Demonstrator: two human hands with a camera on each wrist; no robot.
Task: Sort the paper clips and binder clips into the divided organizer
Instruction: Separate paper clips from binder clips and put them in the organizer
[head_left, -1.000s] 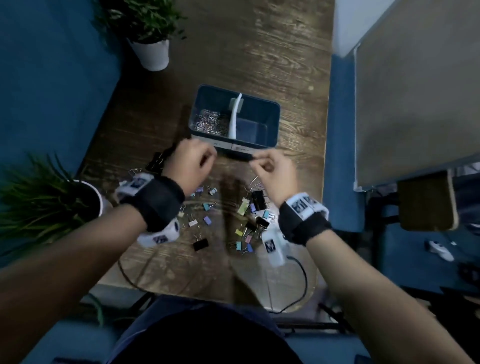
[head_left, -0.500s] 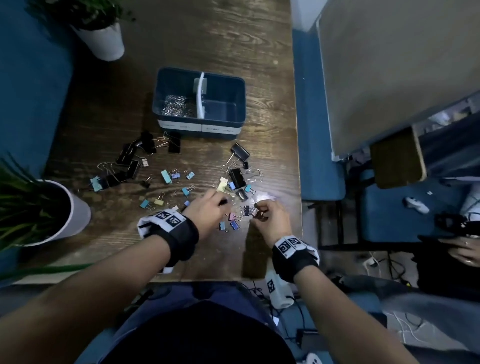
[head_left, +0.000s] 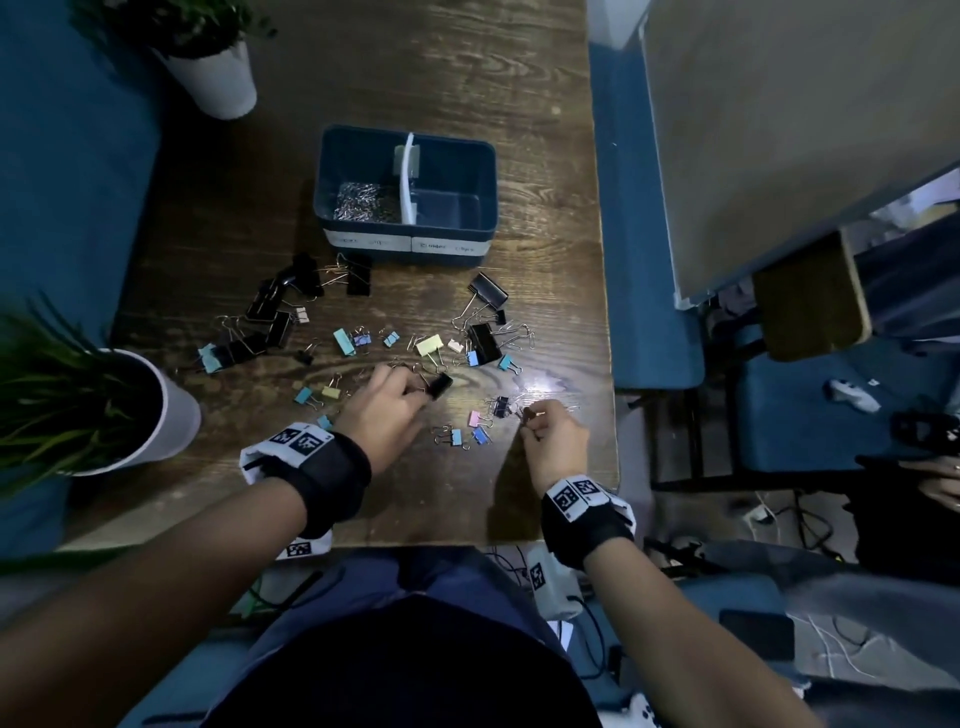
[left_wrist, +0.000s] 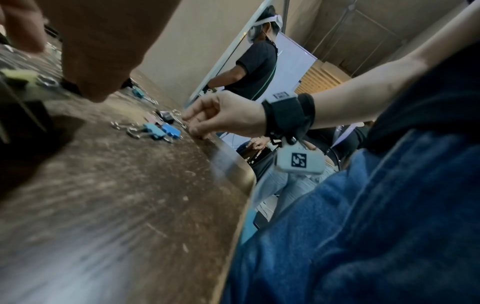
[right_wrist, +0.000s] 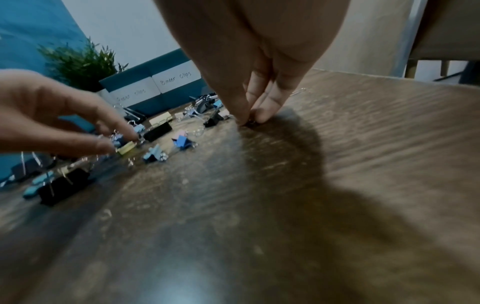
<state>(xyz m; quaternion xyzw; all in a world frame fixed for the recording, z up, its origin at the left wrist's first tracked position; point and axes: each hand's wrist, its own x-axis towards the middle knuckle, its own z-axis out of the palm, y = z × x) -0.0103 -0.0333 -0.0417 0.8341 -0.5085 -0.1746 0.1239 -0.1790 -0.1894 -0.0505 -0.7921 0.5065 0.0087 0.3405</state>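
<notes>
The blue divided organizer (head_left: 332, 171) stands at mid-table. Its left compartment holds a heap of silver paper clips (head_left: 366, 202); its right compartment looks bare. Black and coloured binder clips (head_left: 480, 340) lie scattered in front of it. My left hand (head_left: 413, 387) is curled low beside a black binder clip (head_left: 440, 385), with thumb and forefinger (right_wrist: 127, 136) closing on a bit of silver wire. Near the table's right front edge, my right hand (head_left: 527, 414) pinches a small wire paper clip (left_wrist: 183, 124) against the wood, fingertips (right_wrist: 244, 120) pressed together.
A potted plant in a white pot (head_left: 166, 410) stands at the left edge, and another one (head_left: 221, 78) at the far left. Small blue and pink binder clips (head_left: 470, 434) lie between my hands. Another person's hand (head_left: 935, 478) shows at the far right.
A second ago both hands were up at the organizer's front wall. They have come back down to the scattered clips near the front edge and now pinch there.
</notes>
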